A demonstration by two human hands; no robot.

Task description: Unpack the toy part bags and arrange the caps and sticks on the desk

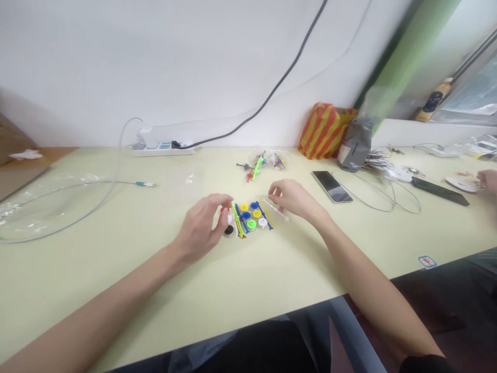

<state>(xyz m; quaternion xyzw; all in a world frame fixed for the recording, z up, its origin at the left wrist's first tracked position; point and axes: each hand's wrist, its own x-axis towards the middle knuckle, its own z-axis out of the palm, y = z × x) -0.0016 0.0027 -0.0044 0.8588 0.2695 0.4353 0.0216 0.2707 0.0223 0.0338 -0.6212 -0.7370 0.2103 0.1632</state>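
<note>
On the table lies a tight group of small round plastic pieces, among them a blue one [254, 205], a green one [251, 224] and a white one [263, 223]. Thin coloured sticks [239, 220] lie between and beside them. My left hand [200, 225] is at the group's left edge, thumb and forefinger apart, partly hiding a red piece; a black one [229, 230] sits below the thumb. On the right side, my right hand [289, 199] has curled fingers at a slanting white plastic stick [276, 210] and appears to grip it.
Behind the group are more small plastic parts [256, 167], some in a clear bag. A phone [332, 186], a striped bag [320, 129] and a cable [388, 199] are to the right. A power strip [165, 150] stands against the wall. Another person's hand [488, 180] shows at the right edge.
</note>
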